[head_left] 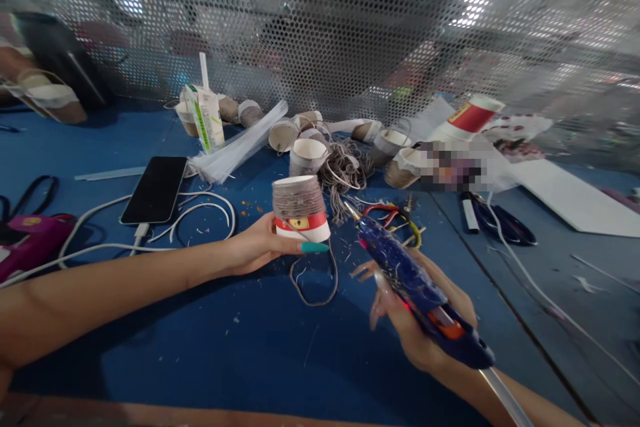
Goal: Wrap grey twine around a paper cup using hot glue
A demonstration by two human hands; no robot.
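Note:
My left hand (267,241) is closed around a small paper cup (300,203), its thumb with a long teal nail lying across the cup's lower part. Grey-brown cord covers the cup's upper part, while a red and white band shows below. A loose end of cord (316,305) loops down beneath the cup to the blue table (200,333). To the right, my right hand (425,320) grips a dark blue glue gun (405,267). Its metal nozzle points up and left towards the cup without touching it. A clear glue stick (505,397) sticks out of the gun's back end.
Behind the held cup are more cups (309,155), a tangle of cord (345,170) and pliers (415,230). At left lie a phone (155,190), white cables and a magenta glue gun (30,240). Scissors (505,220) and a white board (580,200) are at right, before a perforated metal screen (320,27).

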